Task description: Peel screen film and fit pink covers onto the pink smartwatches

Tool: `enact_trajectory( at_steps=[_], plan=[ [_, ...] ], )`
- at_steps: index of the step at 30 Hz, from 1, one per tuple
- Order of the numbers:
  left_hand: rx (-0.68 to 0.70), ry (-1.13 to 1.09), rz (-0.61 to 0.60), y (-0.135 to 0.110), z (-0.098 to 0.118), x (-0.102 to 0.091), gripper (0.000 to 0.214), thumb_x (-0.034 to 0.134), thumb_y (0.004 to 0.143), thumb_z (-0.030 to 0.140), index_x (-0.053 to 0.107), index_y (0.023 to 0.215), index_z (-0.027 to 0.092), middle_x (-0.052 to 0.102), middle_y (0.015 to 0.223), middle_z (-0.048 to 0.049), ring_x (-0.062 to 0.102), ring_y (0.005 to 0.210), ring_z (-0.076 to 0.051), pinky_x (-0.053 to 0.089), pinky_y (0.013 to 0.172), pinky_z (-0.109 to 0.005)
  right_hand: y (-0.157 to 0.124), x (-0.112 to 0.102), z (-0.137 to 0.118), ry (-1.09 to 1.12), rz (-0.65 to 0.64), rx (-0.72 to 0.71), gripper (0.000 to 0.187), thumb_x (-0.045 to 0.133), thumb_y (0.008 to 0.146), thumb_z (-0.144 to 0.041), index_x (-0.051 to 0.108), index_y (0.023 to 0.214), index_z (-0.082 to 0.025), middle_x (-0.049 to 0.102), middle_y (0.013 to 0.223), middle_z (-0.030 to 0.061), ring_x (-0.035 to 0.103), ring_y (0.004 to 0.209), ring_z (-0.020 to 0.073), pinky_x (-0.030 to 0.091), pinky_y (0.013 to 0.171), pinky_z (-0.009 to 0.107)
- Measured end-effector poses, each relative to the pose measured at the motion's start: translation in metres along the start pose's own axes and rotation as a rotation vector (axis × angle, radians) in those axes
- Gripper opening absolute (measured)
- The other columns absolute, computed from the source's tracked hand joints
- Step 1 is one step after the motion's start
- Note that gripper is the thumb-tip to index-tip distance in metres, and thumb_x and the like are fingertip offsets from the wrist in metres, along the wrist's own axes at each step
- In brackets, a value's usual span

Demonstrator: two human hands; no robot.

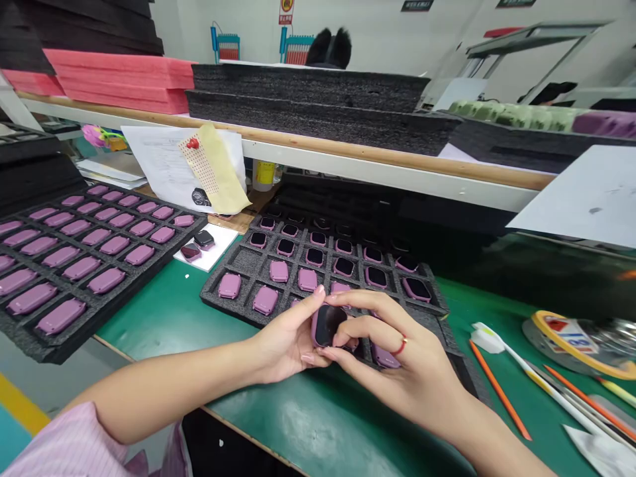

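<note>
Both my hands hold one purple smartwatch case (pixel 328 324) with a dark screen, above the front edge of a black foam tray (pixel 233 262). My left hand (pixel 288 341) grips the case's left side, its thumb along the top corner. Around the right side curl the fingers of my right hand (pixel 392 351), with fingertips touching the screen and the lower edge. In the tray below, the back rows hold cases with dark screens up, such as this watch case (pixel 344 266). Nearer rows show plain purple sides, like this watch case (pixel 265 300). My hands hide part of the tray.
A second foam tray (pixel 30 331) at left carries several purple cases. Between the trays, two dark pieces lie on a white pad (pixel 218 245). At right are a tape roll (pixel 571 338), a white brush (pixel 527 371) and an orange stick (pixel 499 387). A shelf (pixel 348 162) crosses above.
</note>
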State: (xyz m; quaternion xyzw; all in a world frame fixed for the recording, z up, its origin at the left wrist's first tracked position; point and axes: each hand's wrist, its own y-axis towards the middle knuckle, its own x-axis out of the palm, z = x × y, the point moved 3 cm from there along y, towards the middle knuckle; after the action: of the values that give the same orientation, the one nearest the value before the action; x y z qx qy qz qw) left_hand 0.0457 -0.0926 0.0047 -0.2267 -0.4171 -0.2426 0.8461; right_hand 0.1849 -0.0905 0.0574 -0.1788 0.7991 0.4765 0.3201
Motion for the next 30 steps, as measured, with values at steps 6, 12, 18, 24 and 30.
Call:
enact_trajectory(
  at_steps=[6, 12, 18, 24, 30],
  plan=[
    [0.003, -0.067, -0.001, 0.001, 0.003, -0.003, 0.046, 0.076, 0.082, 0.056, 0.068, 0.089, 0.012, 0.059, 0.071, -0.0011, 0.046, 0.05, -0.003, 0.025, 0.039, -0.01, 0.003, 0.003, -0.001, 0.09, 0.124, 0.077, 0.008, 0.074, 0.086, -0.018, 0.069, 0.085, -0.023, 0.075, 0.105, 0.0078, 0.072, 0.095, 0.0228, 0.061, 0.08, 0.037],
    [-0.013, -0.045, -0.018, 0.001, 0.002, -0.003, 0.048, 0.078, 0.08, 0.057, 0.072, 0.087, 0.009, 0.067, 0.073, -0.0069, 0.047, 0.049, -0.005, 0.027, 0.039, -0.013, 0.001, -0.006, 0.011, 0.3, 0.364, 0.338, 0.009, 0.074, 0.088, -0.023, 0.07, 0.08, -0.024, 0.075, 0.084, 0.0024, 0.073, 0.081, 0.0188, 0.062, 0.078, 0.033],
    [-0.014, -0.015, -0.019, -0.002, 0.004, 0.0, 0.054, 0.081, 0.075, 0.06, 0.077, 0.092, 0.009, 0.071, 0.076, -0.0098, 0.05, 0.049, -0.005, 0.027, 0.04, -0.013, -0.005, -0.021, 0.019, 0.642, 0.661, 0.55, 0.018, 0.075, 0.09, -0.03, 0.065, 0.078, -0.022, 0.078, 0.087, -0.0006, 0.073, 0.061, 0.0118, 0.065, 0.065, 0.024],
    [0.007, 0.002, -0.041, -0.002, 0.006, 0.002, 0.052, 0.08, 0.076, 0.06, 0.077, 0.091, 0.01, 0.071, 0.077, -0.0093, 0.048, 0.049, -0.004, 0.028, 0.041, -0.014, -0.007, -0.025, 0.009, 0.3, 0.584, 0.336, 0.023, 0.075, 0.086, -0.01, 0.071, 0.101, -0.027, 0.078, 0.103, 0.0013, 0.077, 0.095, 0.0202, 0.066, 0.09, 0.036],
    [0.004, -0.006, -0.045, -0.003, 0.005, 0.001, 0.05, 0.078, 0.077, 0.061, 0.071, 0.087, 0.012, 0.062, 0.07, -0.0026, 0.044, 0.048, -0.004, 0.025, 0.041, -0.014, -0.01, -0.023, -0.005, -0.045, 0.228, -0.078, 0.036, 0.074, 0.084, -0.004, 0.073, 0.113, -0.025, 0.08, 0.101, 0.0029, 0.077, 0.093, 0.0198, 0.065, 0.085, 0.031]
  ],
)
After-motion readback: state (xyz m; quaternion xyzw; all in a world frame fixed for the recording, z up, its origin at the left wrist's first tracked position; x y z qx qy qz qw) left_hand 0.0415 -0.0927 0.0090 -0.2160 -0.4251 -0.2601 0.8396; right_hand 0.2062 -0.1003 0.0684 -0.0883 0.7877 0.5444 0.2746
